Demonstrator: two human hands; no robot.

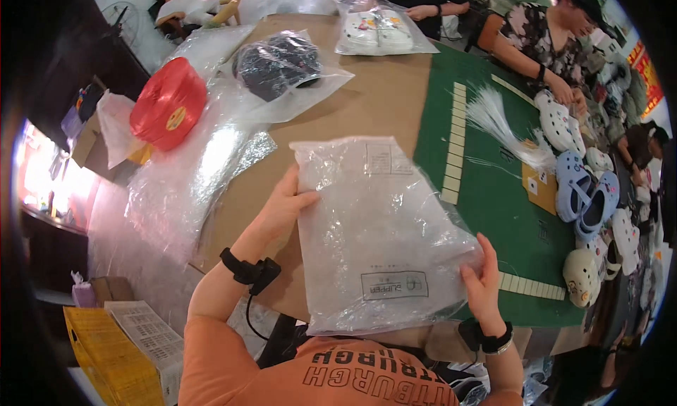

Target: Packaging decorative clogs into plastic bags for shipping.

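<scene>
Translucent plastic bag [381, 223], one: held up by both hands in front of the orange shirt [282, 374], over the near part of the worktable, its printed panels turned to view. Whether anything was contained in it could not be told.

Left hand [285, 203]: closed on the bag's upper left edge, the thumb laid over the front face, the other fingers mostly hidden behind. A black wrist device [245, 266] was strapped below it.

Right hand [482, 283]: closed on the bag's lower right edge. A second black strap was worn at that wrist.

Worktable: covered in brown board [381, 103] at the left and a green mat [504, 216] at the right.

On the board's far part: a dark object [277, 64], wrapped in clear plastic; a pair of white clogs [377, 30], bagged. Farther left: a red roll [169, 103], set on clear sheeting.

On the mat: a row of pale tiles [455, 144]; a bundle of white strands [502, 124]; blue clogs [587, 193], placed near the right edge.
</scene>
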